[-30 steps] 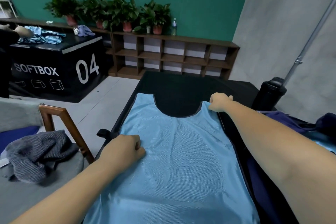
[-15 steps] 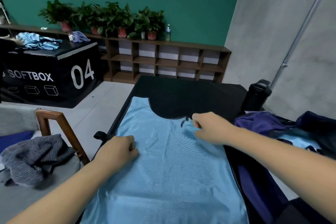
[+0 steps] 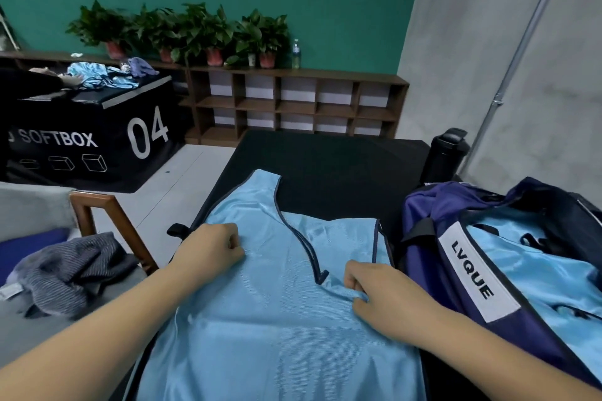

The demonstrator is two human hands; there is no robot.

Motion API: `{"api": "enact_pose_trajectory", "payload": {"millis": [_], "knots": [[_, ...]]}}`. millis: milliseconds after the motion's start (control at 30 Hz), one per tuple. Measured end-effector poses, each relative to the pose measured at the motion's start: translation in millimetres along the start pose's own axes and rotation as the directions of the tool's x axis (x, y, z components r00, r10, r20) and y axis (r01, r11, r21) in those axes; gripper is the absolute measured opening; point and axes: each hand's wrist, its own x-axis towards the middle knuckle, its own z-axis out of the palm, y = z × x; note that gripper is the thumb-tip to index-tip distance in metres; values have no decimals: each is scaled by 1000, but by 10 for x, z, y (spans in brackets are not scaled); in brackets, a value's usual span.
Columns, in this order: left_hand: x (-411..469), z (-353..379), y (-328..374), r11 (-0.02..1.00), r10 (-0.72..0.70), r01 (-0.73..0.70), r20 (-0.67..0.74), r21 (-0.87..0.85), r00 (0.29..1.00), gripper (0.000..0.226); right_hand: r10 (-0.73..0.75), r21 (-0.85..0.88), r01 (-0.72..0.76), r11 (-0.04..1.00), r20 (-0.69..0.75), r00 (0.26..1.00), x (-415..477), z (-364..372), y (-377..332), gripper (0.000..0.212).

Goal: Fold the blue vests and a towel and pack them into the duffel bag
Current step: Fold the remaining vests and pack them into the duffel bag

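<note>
A light blue vest point(image 3: 270, 309) lies flat on the black table point(image 3: 329, 159) in front of me. Its right shoulder strap is folded down toward me. My right hand point(image 3: 378, 290) pinches that strap's end near the vest's middle. My left hand point(image 3: 211, 247) sits curled on the vest's left side below the other strap; whether it pinches fabric is hidden. At the right stands the open navy duffel bag point(image 3: 433, 238) with a white LVQUE label, and folded blue vests point(image 3: 534, 267) lie inside it.
A black bottle point(image 3: 444, 156) stands behind the bag. A grey striped cloth point(image 3: 68, 270) lies on a wooden-armed chair point(image 3: 107, 215) at left. Farther off are a black SOFTBOX block point(image 3: 97, 133) with blue cloths, a low shelf point(image 3: 293, 104) and potted plants point(image 3: 182, 32).
My right hand has pulled the vest's right shoulder strap from the far edge down toward me, folding it over the vest. My left hand has stayed on the left side. The bag has come into view.
</note>
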Motion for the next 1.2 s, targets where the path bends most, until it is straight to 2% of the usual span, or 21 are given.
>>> {"api": "enact_pose_trajectory", "payload": {"millis": [167,300,400,600,867,1067,1200], "knots": [[533,-87,102,996,34,-44,-124,-76,992,12,20,31,-22,999,57,998,72,-8,104,14],[1119,-165,130,995,77,-88,-189,-53,979,14,-6,24,4,1000,88,996,89,35,124,15],[1523,-109,140,991,133,-134,-152,7,979,9,-25,9,24,1000,89,996,107,59,115,11],[2146,211,184,977,169,-157,-76,143,983,25,-41,14,40,999,127,991,122,37,135,11],[2532,483,364,931,155,-158,38,329,987,50,-68,29,65,997,140,988,142,37,156,10],[2481,334,415,897,223,-198,-17,395,975,9,-84,40,80,996,122,989,138,30,151,11],[2311,71,412,921,270,-242,-54,305,961,9,-84,33,81,996,119,989,131,32,152,11]]}}
